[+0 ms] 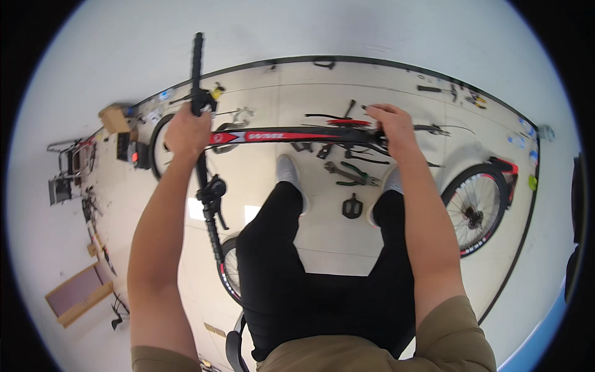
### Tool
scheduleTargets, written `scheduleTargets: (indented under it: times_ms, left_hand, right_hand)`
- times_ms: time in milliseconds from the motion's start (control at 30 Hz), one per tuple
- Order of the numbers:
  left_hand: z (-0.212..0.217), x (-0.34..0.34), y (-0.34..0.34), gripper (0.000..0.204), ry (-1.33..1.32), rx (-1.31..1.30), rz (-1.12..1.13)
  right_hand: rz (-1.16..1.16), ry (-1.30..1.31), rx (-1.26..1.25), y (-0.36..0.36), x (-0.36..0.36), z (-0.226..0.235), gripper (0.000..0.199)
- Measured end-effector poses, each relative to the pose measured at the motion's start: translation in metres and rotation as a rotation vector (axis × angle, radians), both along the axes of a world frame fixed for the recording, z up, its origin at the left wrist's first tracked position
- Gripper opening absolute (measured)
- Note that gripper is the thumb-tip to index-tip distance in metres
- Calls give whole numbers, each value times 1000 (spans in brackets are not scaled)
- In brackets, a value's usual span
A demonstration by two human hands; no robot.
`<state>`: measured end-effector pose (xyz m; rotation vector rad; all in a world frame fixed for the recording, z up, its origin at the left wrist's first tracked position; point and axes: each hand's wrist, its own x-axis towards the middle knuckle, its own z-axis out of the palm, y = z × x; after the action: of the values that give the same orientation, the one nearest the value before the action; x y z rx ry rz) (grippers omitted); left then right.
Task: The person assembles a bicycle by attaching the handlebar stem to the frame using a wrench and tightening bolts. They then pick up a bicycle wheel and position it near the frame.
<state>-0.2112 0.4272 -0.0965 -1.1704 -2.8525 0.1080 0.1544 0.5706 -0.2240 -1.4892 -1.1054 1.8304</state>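
A red and black bicycle frame (288,135) lies across the view in front of me, its handlebar (212,229) at the left end. My left hand (189,131) is closed around the middle of the bar, by the stem. At the frame's right end, by the seat tube, my right hand (395,128) has its fingers curled and its thumb against the frame; a small dark tip shows by the index finger. Green-handled pliers (356,177) and a black pedal (352,206) lie on the floor between my feet.
A wheel (477,208) rests at the right, another wheel (229,268) left of my leg. A hammer (437,91) and yellow-handled pliers (476,101) lie near the far wall. At the left are a cardboard box (114,119) and a wooden-edged board (79,294).
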Motion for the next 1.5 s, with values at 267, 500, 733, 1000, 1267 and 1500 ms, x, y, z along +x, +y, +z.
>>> scheduleTargets:
  times_ms: [267, 500, 733, 1000, 1267, 1500]
  left_hand:
    - [11, 14, 9, 31, -85, -52, 73]
    - [3, 8, 1, 32, -95, 8, 56]
    - [14, 12, 5, 32, -146, -33, 77]
    - [15, 12, 4, 26, -178, -31, 73]
    - [15, 14, 5, 29, -176, -39, 80]
    - [18, 15, 5, 28, -202, -56, 87]
  right_hand:
    - [-3, -457, 214, -5, -14, -4, 29]
    - [6, -292, 134, 6, -8, -25, 28]
    - [160, -11, -21, 6, 0, -12, 33]
    - [276, -142, 132, 12, 0, -26, 28]
    - [279, 15, 108, 14, 4, -22, 17]
    - [341, -10, 239, 18, 6, -29, 17]
